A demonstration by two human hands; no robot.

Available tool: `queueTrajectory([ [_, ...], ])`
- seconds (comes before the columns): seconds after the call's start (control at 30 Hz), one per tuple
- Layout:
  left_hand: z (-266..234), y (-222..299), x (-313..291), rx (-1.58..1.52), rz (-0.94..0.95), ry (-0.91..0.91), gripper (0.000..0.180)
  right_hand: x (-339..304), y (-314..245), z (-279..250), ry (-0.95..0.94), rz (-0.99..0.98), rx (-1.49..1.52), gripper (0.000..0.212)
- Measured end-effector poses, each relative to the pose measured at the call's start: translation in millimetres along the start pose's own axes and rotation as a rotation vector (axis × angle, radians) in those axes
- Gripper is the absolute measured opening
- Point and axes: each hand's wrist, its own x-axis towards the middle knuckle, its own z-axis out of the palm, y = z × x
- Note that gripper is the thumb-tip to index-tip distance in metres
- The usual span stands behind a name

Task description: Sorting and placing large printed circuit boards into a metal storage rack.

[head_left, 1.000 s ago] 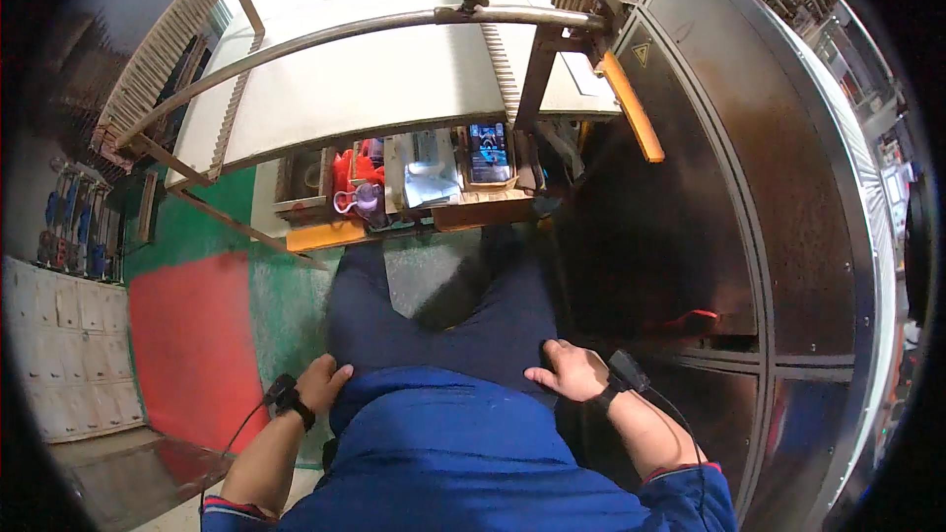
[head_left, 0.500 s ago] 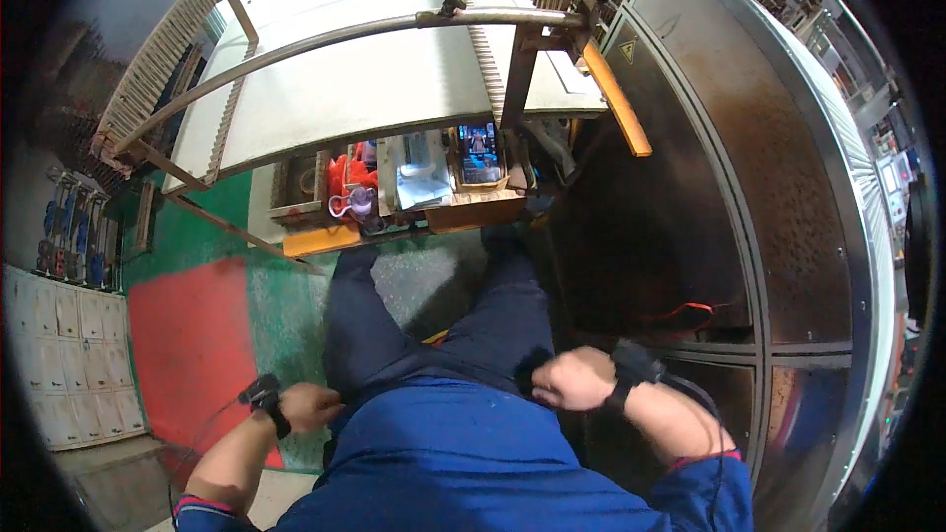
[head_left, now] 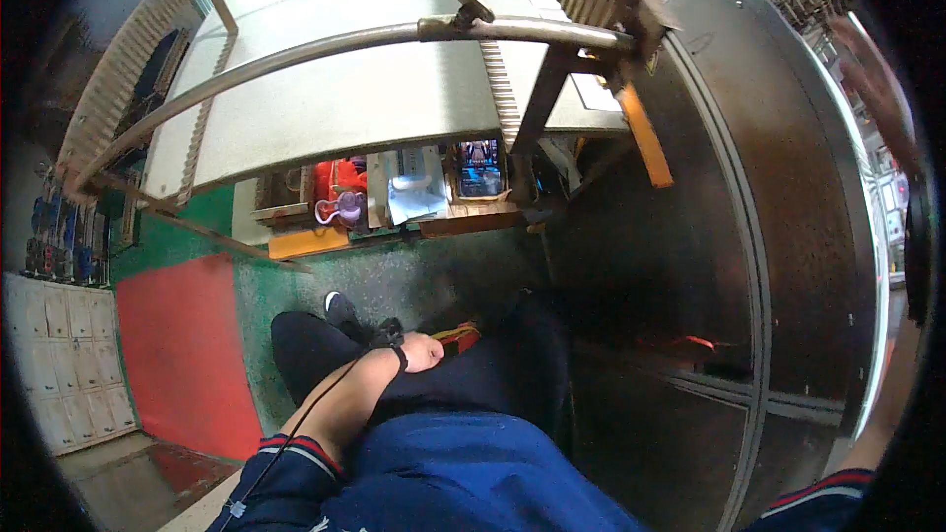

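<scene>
My left hand [head_left: 422, 352] lies over my lap with its fingers curled in. What it holds, if anything, is hidden. Just past its knuckles, between my thighs, is a red and yellow thing [head_left: 459, 337] that I cannot make out. My right hand [head_left: 871, 74] is raised at the far right rim of the picture, beside the tall dark metal cabinet [head_left: 680, 236]. Its fingers look stretched out, though blurred, and nothing shows in them. Both wrists wear dark straps.
Ahead stands a pale-topped workbench [head_left: 335, 99] with a metal rail [head_left: 325, 51] and slotted racks. Its lower shelf bears a phone with a lit screen [head_left: 480, 169], papers [head_left: 414, 187], a red bag [head_left: 340, 175] and a purple-handled item [head_left: 340, 207]. White lockers [head_left: 69, 355] stand left.
My left hand has moved inward across my lap. The right hand has gone from beside my thigh up to the far right rim. My legs have shifted, and a shoe now shows.
</scene>
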Motion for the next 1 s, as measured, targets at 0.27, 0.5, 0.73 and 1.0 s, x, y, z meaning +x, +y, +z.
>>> queueTrajectory([
  [0.27, -4, -16, 31, -0.029, -0.105, -0.627, 0.031, -33, 148, 99, -0.034, 0.135, 0.654, 0.088],
  [0.5, 38, -55, -3, -0.267, -0.033, -0.534, 0.036, -38, 59, 73, -0.078, 0.221, 0.443, 0.073],
  [0.73, 22, 31, -31, -0.254, -0.491, -0.241, 0.032, -37, 48, 67, -0.15, 0.231, 0.458, 0.076],
  [1.0, 65, 28, -44, -0.176, -0.237, -0.015, 0.032, -43, 47, 60, -0.172, 0.247, 0.343, 0.082],
])
